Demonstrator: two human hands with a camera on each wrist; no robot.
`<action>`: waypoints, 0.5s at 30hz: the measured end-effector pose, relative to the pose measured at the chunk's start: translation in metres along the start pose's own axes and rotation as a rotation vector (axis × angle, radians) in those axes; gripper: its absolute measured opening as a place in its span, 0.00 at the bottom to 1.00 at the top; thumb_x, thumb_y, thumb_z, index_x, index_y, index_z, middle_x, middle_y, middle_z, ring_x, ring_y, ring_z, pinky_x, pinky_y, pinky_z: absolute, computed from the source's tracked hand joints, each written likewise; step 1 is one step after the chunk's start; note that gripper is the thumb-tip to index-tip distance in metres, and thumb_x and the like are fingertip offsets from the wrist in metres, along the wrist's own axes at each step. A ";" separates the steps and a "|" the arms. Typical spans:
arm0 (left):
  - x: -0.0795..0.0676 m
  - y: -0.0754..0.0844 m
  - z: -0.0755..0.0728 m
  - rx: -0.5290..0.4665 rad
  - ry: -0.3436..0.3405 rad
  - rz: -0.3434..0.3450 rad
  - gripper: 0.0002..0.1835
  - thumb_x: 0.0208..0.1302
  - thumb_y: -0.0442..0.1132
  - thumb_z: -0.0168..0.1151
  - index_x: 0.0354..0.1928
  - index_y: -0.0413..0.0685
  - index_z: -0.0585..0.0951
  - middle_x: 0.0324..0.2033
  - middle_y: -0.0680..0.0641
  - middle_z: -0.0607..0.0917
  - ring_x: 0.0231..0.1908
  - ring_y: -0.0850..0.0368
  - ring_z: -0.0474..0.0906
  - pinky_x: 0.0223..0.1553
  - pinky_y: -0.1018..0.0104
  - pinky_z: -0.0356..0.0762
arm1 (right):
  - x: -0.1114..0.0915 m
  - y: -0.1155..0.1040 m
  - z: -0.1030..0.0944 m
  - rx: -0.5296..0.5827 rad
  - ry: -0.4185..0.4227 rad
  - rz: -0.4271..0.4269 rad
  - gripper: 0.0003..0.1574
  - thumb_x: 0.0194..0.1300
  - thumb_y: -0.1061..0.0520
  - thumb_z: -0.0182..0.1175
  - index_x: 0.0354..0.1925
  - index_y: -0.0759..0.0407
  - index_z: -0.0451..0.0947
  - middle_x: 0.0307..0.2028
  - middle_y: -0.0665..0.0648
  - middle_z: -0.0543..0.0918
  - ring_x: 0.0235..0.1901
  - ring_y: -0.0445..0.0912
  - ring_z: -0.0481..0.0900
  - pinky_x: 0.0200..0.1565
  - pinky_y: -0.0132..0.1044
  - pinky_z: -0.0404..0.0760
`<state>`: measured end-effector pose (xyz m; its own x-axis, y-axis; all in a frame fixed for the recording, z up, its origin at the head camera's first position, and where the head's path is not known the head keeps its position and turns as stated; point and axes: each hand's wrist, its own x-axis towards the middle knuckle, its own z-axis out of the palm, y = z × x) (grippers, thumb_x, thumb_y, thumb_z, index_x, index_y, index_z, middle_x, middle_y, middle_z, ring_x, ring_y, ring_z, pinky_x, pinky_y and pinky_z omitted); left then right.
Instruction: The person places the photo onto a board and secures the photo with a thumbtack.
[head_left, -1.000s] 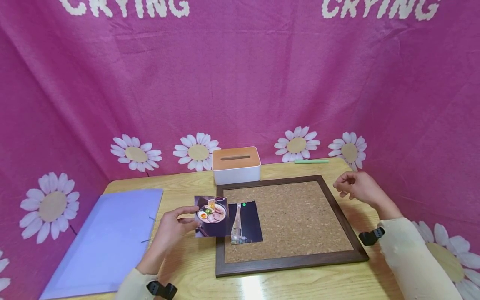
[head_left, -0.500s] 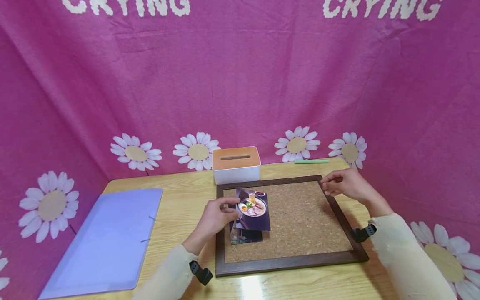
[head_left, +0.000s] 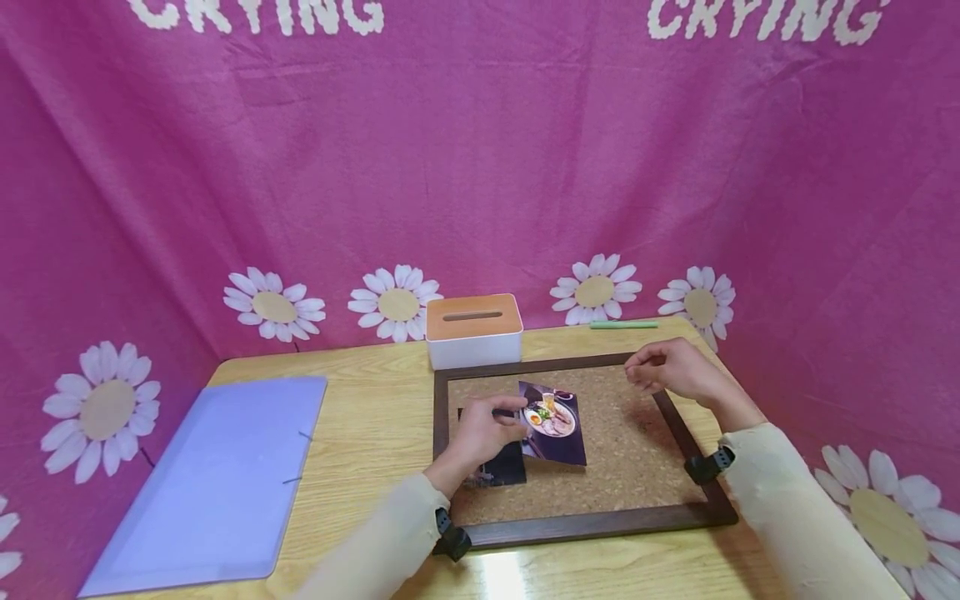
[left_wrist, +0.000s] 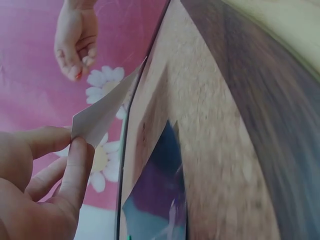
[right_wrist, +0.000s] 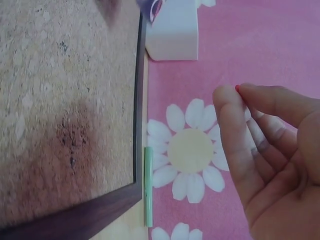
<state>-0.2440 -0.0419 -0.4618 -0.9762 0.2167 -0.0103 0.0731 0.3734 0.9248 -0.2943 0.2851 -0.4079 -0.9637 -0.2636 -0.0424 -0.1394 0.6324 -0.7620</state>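
Note:
My left hand [head_left: 480, 429] pinches the left edge of a photo print of a ramen bowl [head_left: 553, 421], held tilted over the middle-left of a framed cork board [head_left: 622, 483]. In the left wrist view the pale back of this print [left_wrist: 100, 120] shows between thumb and finger. Under that hand, a dark tower photo [head_left: 512, 465] lies on the board's left side, partly hidden. My right hand [head_left: 675, 371] hovers over the board's upper right corner. Its thumb and forefinger pinch a tiny red pushpin [right_wrist: 238, 88], of which just a red speck shows.
Behind the board stands a white tissue box [head_left: 474, 350] with an orange-brown lid. A green pen-like stick [head_left: 623, 324] lies at the table's back edge. A lilac folder [head_left: 217, 475] lies at left. Pink cloth with daisies [head_left: 480, 167] encloses the table [head_left: 367, 375].
My left hand has carried the ramen photo rightward from the board's left edge, past the tower photo. My right hand has moved left, over the frame's upper right corner.

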 end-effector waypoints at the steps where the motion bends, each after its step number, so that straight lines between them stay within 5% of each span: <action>1: 0.001 0.000 0.003 -0.001 -0.003 0.003 0.21 0.55 0.33 0.74 0.52 0.46 0.86 0.43 0.41 0.90 0.39 0.55 0.88 0.40 0.65 0.84 | 0.001 0.000 0.001 0.008 -0.006 0.000 0.13 0.70 0.58 0.61 0.46 0.67 0.83 0.38 0.65 0.87 0.33 0.47 0.85 0.36 0.39 0.87; 10: 0.007 0.005 0.028 0.008 -0.070 -0.040 0.21 0.58 0.33 0.72 0.55 0.46 0.84 0.41 0.44 0.90 0.38 0.61 0.87 0.36 0.70 0.81 | 0.011 0.002 0.010 0.000 -0.033 0.000 0.12 0.71 0.60 0.59 0.46 0.66 0.83 0.38 0.63 0.87 0.36 0.52 0.85 0.36 0.41 0.86; 15: 0.008 0.006 0.033 0.016 -0.102 -0.038 0.23 0.59 0.31 0.71 0.58 0.42 0.82 0.54 0.42 0.84 0.41 0.60 0.87 0.35 0.71 0.81 | 0.018 0.005 0.017 0.057 -0.066 0.004 0.12 0.70 0.61 0.58 0.45 0.69 0.83 0.38 0.66 0.87 0.36 0.54 0.86 0.41 0.50 0.87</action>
<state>-0.2443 -0.0086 -0.4690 -0.9524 0.2929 -0.0843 0.0409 0.3969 0.9169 -0.3083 0.2710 -0.4235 -0.9468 -0.3100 -0.0868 -0.1206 0.5916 -0.7972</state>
